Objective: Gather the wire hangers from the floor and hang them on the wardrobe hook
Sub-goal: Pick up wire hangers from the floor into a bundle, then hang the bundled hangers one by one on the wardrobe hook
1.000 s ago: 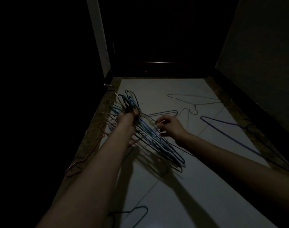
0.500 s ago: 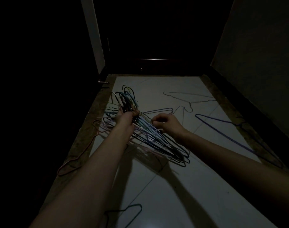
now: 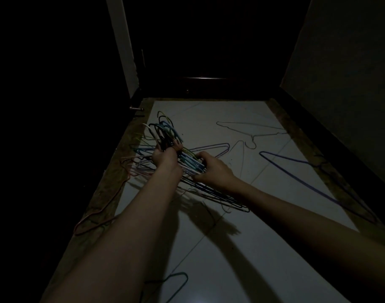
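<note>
left of the bundle of hangers [image 3: 187, 169], on the brown floor border: one reddish hanger [image 3: 104, 206], lying loose, well apart from the hands. at the bundle itself: left hand [image 3: 165, 155] clenched around the necks just below the hooks, hooks fanning up and away. just right of that grasp: right hand [image 3: 213, 169] curled around the shoulder wires of the same bundle, squeezing them together. near the camera side of the bundle: a teal hanger [image 3: 176, 281] flat on the white floor [image 3: 242, 259]. right of the bundle: a lilac hanger [image 3: 211, 149] partly under it, then a pale grey hanger [image 3: 250, 132] further away, then a purple hanger [image 3: 314, 182] near the right border. wardrobe hook not visible; room very dark.

possible trouble from here: wires crossed at many angles, so lifting now probably drags the lilac one along or lets some lower frames slip out of the loose end. also easy to overlook the reddish and teal ones in this poor light. hooks not aligned, so hard to hang all together later.
</note>
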A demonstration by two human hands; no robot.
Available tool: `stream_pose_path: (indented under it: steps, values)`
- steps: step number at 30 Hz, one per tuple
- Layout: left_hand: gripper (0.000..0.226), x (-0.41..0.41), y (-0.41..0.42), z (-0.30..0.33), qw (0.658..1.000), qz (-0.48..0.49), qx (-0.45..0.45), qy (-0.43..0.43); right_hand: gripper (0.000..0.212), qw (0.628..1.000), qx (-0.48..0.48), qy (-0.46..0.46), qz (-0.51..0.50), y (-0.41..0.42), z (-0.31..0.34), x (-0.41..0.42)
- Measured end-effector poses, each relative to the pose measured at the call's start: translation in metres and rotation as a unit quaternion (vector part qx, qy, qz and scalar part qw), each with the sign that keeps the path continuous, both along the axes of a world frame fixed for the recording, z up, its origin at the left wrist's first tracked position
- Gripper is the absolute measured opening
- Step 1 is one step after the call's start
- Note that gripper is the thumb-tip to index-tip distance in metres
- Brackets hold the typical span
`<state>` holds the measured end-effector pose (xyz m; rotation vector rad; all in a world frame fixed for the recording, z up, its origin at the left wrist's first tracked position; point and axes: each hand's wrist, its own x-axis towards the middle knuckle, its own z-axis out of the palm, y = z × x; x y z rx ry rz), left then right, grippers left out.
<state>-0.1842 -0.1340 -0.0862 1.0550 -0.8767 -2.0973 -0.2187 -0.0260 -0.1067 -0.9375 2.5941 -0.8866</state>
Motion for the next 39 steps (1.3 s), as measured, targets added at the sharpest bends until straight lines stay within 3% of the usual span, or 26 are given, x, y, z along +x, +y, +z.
stream_pose_path:
  steps: [5, 12, 19, 26, 39]
  values:
    - [0.054, -0.003, -0.008, 0.012, 0.995, -0.092, 0.03, 0.035, 0.058, 0.999, -0.018, 0.038, 0.012, 0.007, 0.025, -0.008]
    - [0.044, -0.017, 0.006, 0.06, 0.985, -0.155, -0.029, 0.068, 0.057, 0.996, -0.081, 0.013, 0.024, 0.028, 0.078, -0.022]
    - [0.039, -0.018, 0.016, 0.155, 0.97, -0.218, -0.058, 0.086, 0.048, 0.997, -0.059, -0.008, 0.043, 0.045, 0.186, -0.045]
    - [0.041, -0.012, 0.02, 0.33, 0.966, -0.198, -0.139, 0.089, 0.051, 0.996, -0.073, -0.025, 0.054, 0.043, 0.36, -0.051]
    - [0.044, -0.011, 0.028, 0.784, 0.94, -0.212, -0.073, 0.258, 0.049, 0.988, -0.105, 0.03, 0.113, 0.048, 0.814, -0.07]
